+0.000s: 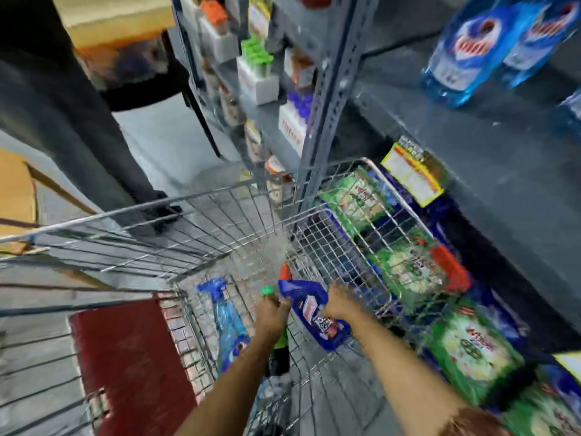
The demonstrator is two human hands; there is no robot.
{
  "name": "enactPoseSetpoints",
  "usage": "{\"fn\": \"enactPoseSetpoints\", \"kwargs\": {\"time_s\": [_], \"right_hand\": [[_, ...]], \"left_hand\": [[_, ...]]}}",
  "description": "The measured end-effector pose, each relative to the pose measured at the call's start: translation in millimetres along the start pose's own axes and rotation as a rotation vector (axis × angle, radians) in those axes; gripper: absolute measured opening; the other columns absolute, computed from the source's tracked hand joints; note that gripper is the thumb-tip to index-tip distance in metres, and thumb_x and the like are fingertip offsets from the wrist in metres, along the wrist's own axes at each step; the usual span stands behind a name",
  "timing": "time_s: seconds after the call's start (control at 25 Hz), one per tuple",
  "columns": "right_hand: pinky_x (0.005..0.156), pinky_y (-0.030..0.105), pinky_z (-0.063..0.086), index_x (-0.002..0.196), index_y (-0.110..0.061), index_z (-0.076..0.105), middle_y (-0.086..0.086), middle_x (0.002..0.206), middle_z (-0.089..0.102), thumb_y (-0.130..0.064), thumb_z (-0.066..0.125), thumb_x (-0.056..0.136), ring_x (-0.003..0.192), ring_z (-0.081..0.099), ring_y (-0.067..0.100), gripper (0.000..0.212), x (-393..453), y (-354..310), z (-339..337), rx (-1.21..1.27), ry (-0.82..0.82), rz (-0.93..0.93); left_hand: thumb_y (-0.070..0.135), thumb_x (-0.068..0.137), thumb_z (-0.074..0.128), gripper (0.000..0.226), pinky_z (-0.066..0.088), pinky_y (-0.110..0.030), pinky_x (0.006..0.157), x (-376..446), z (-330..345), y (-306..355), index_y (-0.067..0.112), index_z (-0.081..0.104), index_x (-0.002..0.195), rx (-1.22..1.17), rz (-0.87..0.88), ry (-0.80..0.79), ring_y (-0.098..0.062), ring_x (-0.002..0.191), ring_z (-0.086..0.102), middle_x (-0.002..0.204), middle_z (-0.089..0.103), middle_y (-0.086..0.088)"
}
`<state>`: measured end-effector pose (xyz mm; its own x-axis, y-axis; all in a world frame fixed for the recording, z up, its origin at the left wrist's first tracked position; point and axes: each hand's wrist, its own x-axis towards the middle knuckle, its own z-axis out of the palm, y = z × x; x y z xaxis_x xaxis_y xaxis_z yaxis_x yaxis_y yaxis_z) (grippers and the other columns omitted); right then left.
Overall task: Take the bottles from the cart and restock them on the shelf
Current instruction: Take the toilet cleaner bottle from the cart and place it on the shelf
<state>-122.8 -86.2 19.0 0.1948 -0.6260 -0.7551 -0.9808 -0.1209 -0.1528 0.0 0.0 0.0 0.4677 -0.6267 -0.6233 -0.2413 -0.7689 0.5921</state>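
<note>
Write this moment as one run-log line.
stage: picking from wire cart | left hand: green-capped bottle | right hand: dark blue red-capped bottle | light blue bottle: in cart

Head-worn wide-angle view, looking steeply down; close over the cart (220,234), shelf (471,146) at right

Green packets (405,272) low beside the aisle, red panel (125,363), cardboard box (113,17) overhead, dark trouser leg (63,127)
</note>
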Motion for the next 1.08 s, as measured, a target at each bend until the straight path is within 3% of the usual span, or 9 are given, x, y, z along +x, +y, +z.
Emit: {"fn": "enactPoseSetpoints", "kwargs": {"time_s": [0.08,0.12,0.2,0.28,0.36,0.52,0.76,0.96,1.08], "right_hand": [[0.090,0.034,0.048,0.125,-0.001,0.046,0.019,0.125,0.058,-0.019,0.067,0.080,0.112,0.058,0.030,0.053,24.3,3.4,10.0,0.043,-0.081,0.075],[0.089,0.033,0.048,0.127,-0.002,0.046,0.018,0.125,0.058,-0.020,0.066,0.082,0.110,0.059,0.029,0.052,31.5,7.5,15.0,0.059,-0.105,0.106],[0.089,0.033,0.048,0.127,-0.002,0.047,0.018,0.124,0.059,-0.019,0.062,0.085,0.110,0.059,0.029,0.048,45.7,15.0,24.2,0.075,-0.118,0.145],[0.092,0.035,0.047,0.124,-0.001,0.050,0.018,0.122,0.061,-0.015,0.066,0.082,0.111,0.059,0.030,0.047,55.1,21.3,34.0,0.082,-0.111,0.151],[0.094,0.037,0.047,0.120,-0.001,0.052,0.020,0.121,0.062,-0.011,0.070,0.078,0.111,0.059,0.030,0.047,60.7,27.1,37.8,0.129,-0.092,0.156],[0.099,0.043,0.045,0.122,-0.001,0.050,0.019,0.122,0.061,-0.012,0.068,0.079,0.112,0.058,0.031,0.048,66.9,34.9,40.4,0.187,-0.155,0.126],[0.104,0.045,0.041,0.124,-0.003,0.044,0.016,0.130,0.055,-0.014,0.070,0.079,0.118,0.053,0.031,0.053,38.1,25.1,-8.0,0.265,-0.195,0.052],[0.088,0.029,0.044,0.128,-0.005,0.041,0.015,0.129,0.056,0.000,0.069,0.077,0.106,0.054,0.019,0.059,-55.4,15.1,-67.2,0.665,-0.048,-0.226],[0.093,0.033,0.046,0.128,-0.006,0.043,0.016,0.128,0.057,0.003,0.072,0.073,0.104,0.055,0.018,0.062,-124.1,15.2,-92.6,0.843,0.098,-0.336]], "left_hand": [[0.024,0.090,0.053,0.028,0.041,-0.029,0.070,22.5,16.2,-1.3,0.012,0.054,0.065,-0.125,-0.137,-0.134,-0.018,0.070,0.051,0.062,0.050,0.000],[0.024,0.091,0.050,0.022,0.042,-0.029,0.073,30.9,25.1,-2.2,0.012,0.057,0.075,-0.258,-0.221,-0.221,-0.019,0.073,0.051,0.065,0.048,0.002],[0.023,0.094,0.046,0.030,0.043,-0.031,0.071,43.7,39.0,3.4,0.000,0.056,0.109,-0.516,-0.370,-0.281,-0.024,0.075,0.050,0.078,0.053,-0.007],[0.026,0.096,0.041,0.044,0.042,-0.037,0.073,53.1,53.7,3.5,-0.006,0.045,0.125,-0.630,-0.492,-0.301,-0.031,0.092,0.056,0.104,0.057,-0.019],[0.027,0.097,0.035,0.045,0.044,-0.040,0.077,58.0,66.4,7.0,-0.004,0.042,0.129,-0.680,-0.540,-0.300,-0.035,0.114,0.054,0.120,0.055,-0.021],[0.033,0.095,0.041,0.048,0.045,-0.038,0.080,62.1,82.9,0.1,-0.003,0.044,0.127,-0.692,-0.609,-0.206,-0.035,0.110,0.056,0.124,0.057,-0.022],[0.038,0.089,0.052,0.049,0.048,-0.037,0.074,46.1,49.3,20.3,-0.002,0.050,0.118,-0.781,-0.442,-0.255,-0.028,0.088,0.057,0.114,0.061,-0.019],[0.038,0.080,0.063,0.031,0.049,-0.030,0.065,-15.7,-22.0,75.5,0.010,0.059,0.092,-0.862,-0.120,-0.238,-0.020,0.076,0.059,0.087,0.064,-0.005],[0.036,0.078,0.065,0.023,0.049,-0.024,0.058,-71.9,-62.8,118.6,0.014,0.061,0.084,-0.853,0.096,-0.266,-0.015,0.064,0.062,0.074,0.070,0.000]]}}
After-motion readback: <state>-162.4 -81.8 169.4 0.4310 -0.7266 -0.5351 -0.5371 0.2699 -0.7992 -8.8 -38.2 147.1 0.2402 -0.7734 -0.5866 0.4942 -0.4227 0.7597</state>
